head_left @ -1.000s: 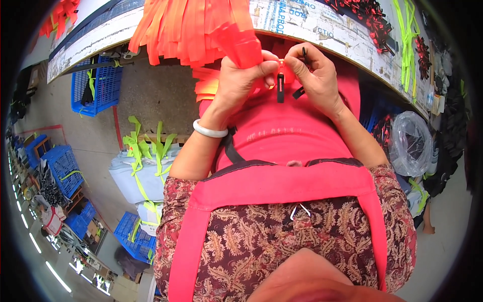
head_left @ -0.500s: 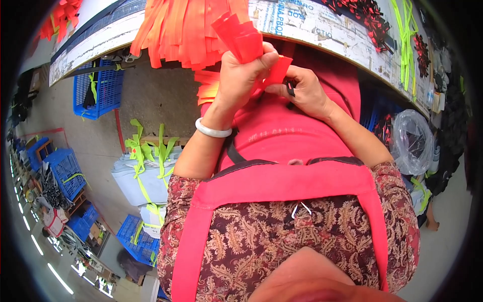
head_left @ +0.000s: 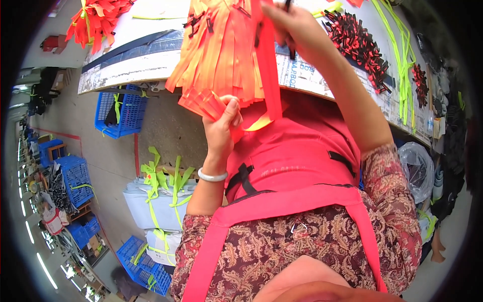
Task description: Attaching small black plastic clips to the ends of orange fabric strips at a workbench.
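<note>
My left hand [head_left: 221, 128] is closed around a folded bundle of orange-red fabric strips [head_left: 200, 103], held just off the table's near edge. Over the table my right hand [head_left: 297, 31] reaches out, its fingers bent and slightly blurred. It pinches the upper end of one long orange-red strip [head_left: 272, 80], whose lower end hangs over my apron. A dark piece shows at those fingers, too unclear to name. Beside both hands a thick pile of orange strips [head_left: 221, 60] drapes over the table edge, with small black tabs at its upper part.
On the white table [head_left: 126, 68] lie a heap of small black-and-red pieces [head_left: 354, 50], yellow-green ribbons [head_left: 402, 65] and another orange bunch [head_left: 98, 20]. Blue crates [head_left: 121, 110] and a tied grey stack [head_left: 156, 201] stand to the left. A clear plastic bag [head_left: 416, 171] is at right.
My right hand has moved up and away from my left, out over the pile. The left hand has lowered slightly with its bundle. A long strip now stretches between the pile and my apron.
</note>
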